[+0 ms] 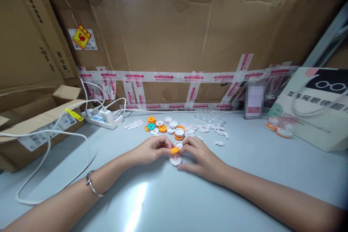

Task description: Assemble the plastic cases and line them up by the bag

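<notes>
My left hand [152, 149] pinches a small orange ring-shaped part [174, 150] between thumb and fingertips. Just below that part is a white round disc [175, 160] with a small raised post in its middle. My right hand [202, 156] curls around the disc's right side, its thumb at the lower edge and its index finger by the upper edge, close to the orange part. Behind my fingers stands a group of white and orange round cases [170, 129], one with a teal centre [150, 126]. A white round case [178, 145] is partly hidden between my hands.
Small white pieces [133, 124] lie left of the cases; white perforated pieces [208, 128] and clear parts [209, 116] lie right. A power strip [104, 119] with looping cables, an open carton [40, 116], a paper bag [307, 116] and packaged orange-white cases [279, 127] flank the table.
</notes>
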`<state>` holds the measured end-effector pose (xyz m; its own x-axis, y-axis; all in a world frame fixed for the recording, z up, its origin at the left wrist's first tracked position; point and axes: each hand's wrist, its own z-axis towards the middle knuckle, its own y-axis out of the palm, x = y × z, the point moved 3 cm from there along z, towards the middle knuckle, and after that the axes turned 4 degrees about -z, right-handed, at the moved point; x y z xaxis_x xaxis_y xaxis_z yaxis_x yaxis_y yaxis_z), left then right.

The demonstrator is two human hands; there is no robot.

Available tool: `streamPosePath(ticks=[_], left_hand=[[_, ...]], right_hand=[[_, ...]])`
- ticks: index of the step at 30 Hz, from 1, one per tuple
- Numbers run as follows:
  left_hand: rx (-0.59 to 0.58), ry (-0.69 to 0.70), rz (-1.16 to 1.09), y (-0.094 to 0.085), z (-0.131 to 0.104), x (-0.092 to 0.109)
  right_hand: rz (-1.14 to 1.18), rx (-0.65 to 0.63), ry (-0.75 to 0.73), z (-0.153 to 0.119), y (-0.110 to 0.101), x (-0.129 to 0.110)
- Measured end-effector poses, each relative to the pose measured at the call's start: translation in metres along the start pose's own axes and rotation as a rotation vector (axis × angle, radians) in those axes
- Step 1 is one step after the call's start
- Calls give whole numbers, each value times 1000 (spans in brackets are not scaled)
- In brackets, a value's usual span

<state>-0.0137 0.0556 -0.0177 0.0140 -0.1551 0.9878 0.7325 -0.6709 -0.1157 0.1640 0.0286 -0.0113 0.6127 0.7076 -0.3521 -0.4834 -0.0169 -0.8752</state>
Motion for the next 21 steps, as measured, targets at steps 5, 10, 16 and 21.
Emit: streamPosePath(ticks=[5,10,16,21], left_hand=[[16,-18,22,0,-1,0],[26,1,77,-1,-1,3],[22,29,171,0,-4,7],[-12,101,350,2,-6,15]], right_hand=[[2,35,-12,1,-1,-1],[13,21,19,0,-1,0],[57,-9,36,1,0,2],[72,-3,53,1,1,5]])
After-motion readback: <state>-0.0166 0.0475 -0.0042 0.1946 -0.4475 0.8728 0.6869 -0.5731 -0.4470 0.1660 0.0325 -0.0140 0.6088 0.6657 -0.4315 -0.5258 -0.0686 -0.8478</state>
